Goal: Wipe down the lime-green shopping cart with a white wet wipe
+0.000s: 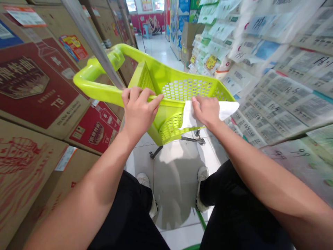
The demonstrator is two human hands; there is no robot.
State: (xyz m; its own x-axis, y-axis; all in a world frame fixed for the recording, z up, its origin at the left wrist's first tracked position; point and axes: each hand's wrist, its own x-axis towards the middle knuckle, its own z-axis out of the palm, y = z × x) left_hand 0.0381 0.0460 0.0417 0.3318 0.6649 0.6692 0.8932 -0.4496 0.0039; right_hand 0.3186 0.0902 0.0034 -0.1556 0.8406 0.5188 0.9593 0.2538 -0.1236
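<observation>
A lime-green plastic shopping basket on wheels [182, 88] stands tilted in front of me in a store aisle. My left hand [137, 111] is closed over the basket's near rim, fingers curled on top of it. My right hand [206, 111] presses a white cloth [226, 109] against the rim at the basket's right corner, fingers closed on the cloth. The cloth drapes over the rim and hangs down the basket's mesh side. My legs in black trousers and white shoes [201, 173] show below.
Stacked cardboard cartons with red labels [39, 86] wall the left side. Shelves of packaged goods with printed tags [281, 76] fill the right. A grey metal pole [91, 38] crosses the basket's handle. White tiled floor [177, 180] runs down the aisle towards a cardboard box [189, 34].
</observation>
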